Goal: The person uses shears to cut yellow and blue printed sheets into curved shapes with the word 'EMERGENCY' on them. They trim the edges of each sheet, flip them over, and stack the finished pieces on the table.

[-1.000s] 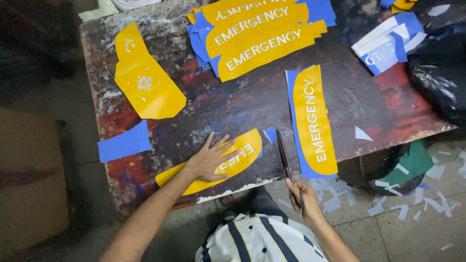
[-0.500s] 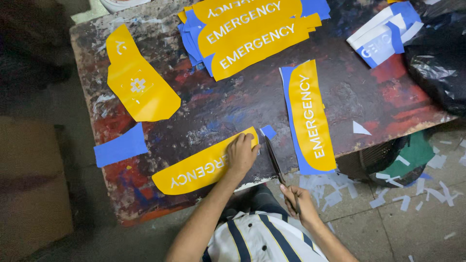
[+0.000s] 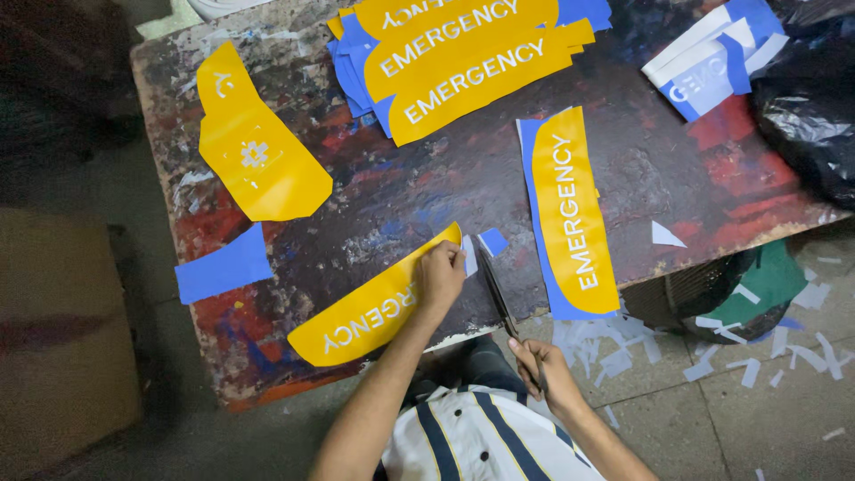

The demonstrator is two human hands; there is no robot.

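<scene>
A curved yellow sticker (image 3: 370, 307) is pinned flat near the front edge of the table (image 3: 401, 191) by the left hand (image 3: 441, 276), whose fingers are bent down onto its right tip — pressing, not wrapped around it. Black scissors (image 3: 499, 294) are gripped at the handles by the right hand (image 3: 543, 370), which hangs off the table's front edge above the floor; the blades are laid across the edge just right of the left hand, and whether they are parted cannot be told.

Between the two hands, a small blue scrap (image 3: 492, 240) and a pale sliver (image 3: 469, 256) are seen just beside the sticker's tip. Further right, a second yellow strip (image 3: 574, 209) is laid on a blue backing (image 3: 530, 178), overhanging the front edge. A blue offcut (image 3: 223, 267) is set at the left, near the sticker's far end, and a wide yellow piece (image 3: 254, 151) above it. At the back, a stack of yellow and blue strips (image 3: 454, 53) is fanned out, well apart from the hands. A white triangle (image 3: 665, 235) is left alone on the right side, and blue-and-white sheets (image 3: 712, 58) are piled at the right corner, beside a black bag (image 3: 806, 125).

On the floor at the right — white clippings (image 3: 606, 343) scattered, and a dark bin (image 3: 704, 294) is tucked under the table edge with a green sheet (image 3: 766, 281) over it; its contents cannot be made out.
</scene>
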